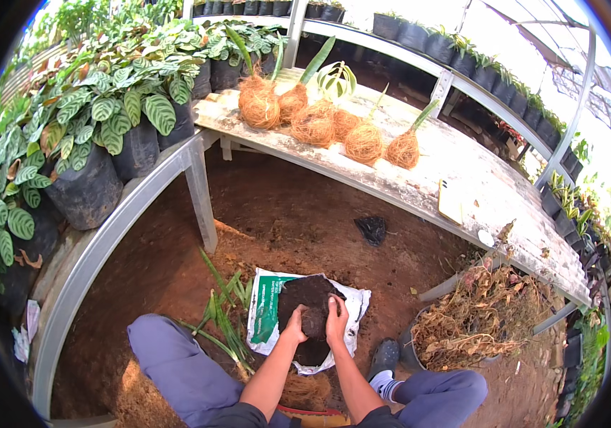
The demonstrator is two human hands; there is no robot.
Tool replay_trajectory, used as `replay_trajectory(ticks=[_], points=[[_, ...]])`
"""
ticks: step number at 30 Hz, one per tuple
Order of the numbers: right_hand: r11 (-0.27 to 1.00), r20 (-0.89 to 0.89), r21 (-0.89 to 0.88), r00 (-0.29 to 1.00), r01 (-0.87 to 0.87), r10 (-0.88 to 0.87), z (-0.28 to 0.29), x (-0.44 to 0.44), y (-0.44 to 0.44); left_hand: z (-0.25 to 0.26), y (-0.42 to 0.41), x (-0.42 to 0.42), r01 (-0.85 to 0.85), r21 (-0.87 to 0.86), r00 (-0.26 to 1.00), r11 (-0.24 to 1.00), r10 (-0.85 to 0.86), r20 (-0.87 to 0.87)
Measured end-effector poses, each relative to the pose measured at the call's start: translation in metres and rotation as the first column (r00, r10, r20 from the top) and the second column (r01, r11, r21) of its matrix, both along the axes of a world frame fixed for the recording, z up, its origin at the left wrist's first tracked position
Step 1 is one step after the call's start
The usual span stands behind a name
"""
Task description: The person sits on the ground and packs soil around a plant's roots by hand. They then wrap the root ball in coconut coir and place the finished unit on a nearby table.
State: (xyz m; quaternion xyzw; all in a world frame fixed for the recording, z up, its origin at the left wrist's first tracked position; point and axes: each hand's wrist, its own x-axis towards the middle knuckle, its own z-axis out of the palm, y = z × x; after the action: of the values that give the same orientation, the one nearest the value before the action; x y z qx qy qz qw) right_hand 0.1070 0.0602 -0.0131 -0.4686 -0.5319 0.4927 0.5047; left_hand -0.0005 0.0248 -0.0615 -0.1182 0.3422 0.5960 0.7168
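Dark soil [297,297] lies heaped on a white and green plastic sack [363,307] spread on the ground before me. My left hand [295,324] and my right hand [336,318] cup a rounded clump of soil [314,322] from its two sides, over the heap. Long green leafy plants [222,321] lie on the ground left of the sack. A pile of brown coconut fibre [305,391] sits between my knees, below my forearms.
Several fibre-wrapped plant balls [313,125] and a phone-like yellow object [450,202] rest on the table [476,160]. Potted leafy plants [88,182] line the left bench. A tub of dried plants [460,326] stands at right, near my shoe [384,357]. Black plastic [371,230] lies ahead.
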Motion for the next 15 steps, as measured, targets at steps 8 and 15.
replay_trajectory(ticks=[8,15], points=[[0.969,0.196,0.244,0.978,0.019,-0.069,0.006,-0.012,-0.018,-0.006,-0.003,0.005,-0.036,0.006,0.997,0.999,0.036,-0.069],[0.942,0.225,0.335,0.971,0.001,-0.081,-0.003,-0.018,-0.025,-0.02,0.001,0.0,-0.057,0.026,0.979,0.998,0.061,-0.193]])
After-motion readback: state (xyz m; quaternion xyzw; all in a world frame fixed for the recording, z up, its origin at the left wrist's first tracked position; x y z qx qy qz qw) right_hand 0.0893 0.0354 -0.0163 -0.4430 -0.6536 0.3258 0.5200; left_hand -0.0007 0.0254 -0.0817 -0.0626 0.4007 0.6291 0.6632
